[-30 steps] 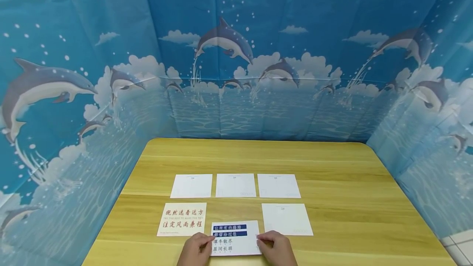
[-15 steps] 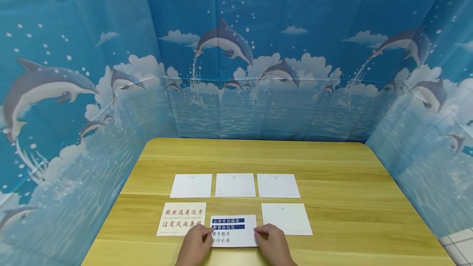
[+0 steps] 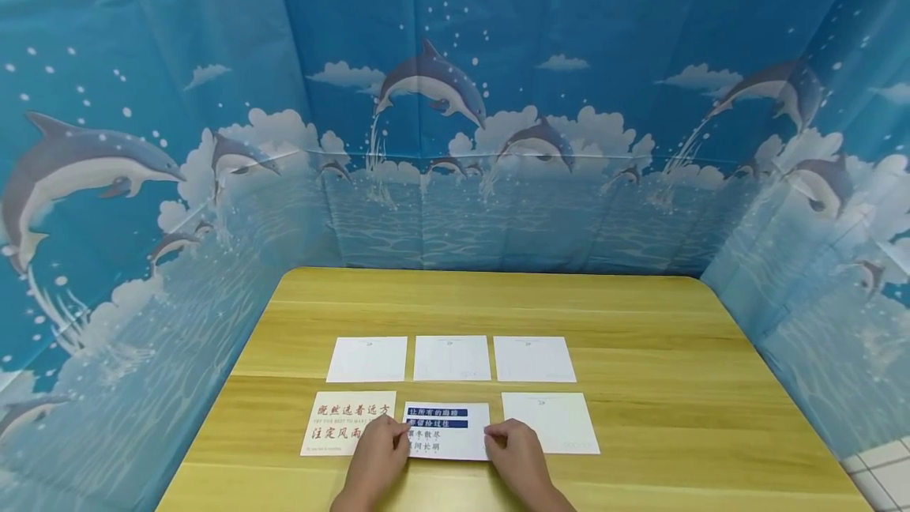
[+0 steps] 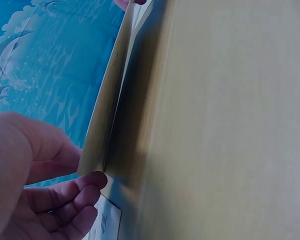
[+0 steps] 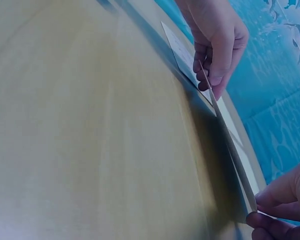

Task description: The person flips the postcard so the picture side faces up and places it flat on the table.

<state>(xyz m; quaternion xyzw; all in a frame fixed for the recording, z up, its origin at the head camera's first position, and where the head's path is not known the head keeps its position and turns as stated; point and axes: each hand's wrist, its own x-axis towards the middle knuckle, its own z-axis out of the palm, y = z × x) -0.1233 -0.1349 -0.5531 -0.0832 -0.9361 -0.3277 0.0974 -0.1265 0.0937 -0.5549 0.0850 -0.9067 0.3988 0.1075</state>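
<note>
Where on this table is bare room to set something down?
The table is free right of the front white card, and between the back cards and dolphin curtain. Crowded: front middle, where left hand and right hand hold a printed card.

The left hand and right hand pinch opposite sides of a white rectangular dark-blue-banded card above a yellow wood-grain table.

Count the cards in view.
6: rear left card, rear middle card, rear right card; in front, red-lettered card, held card and plain card, left to right. Others could hide behind the held card.
</note>
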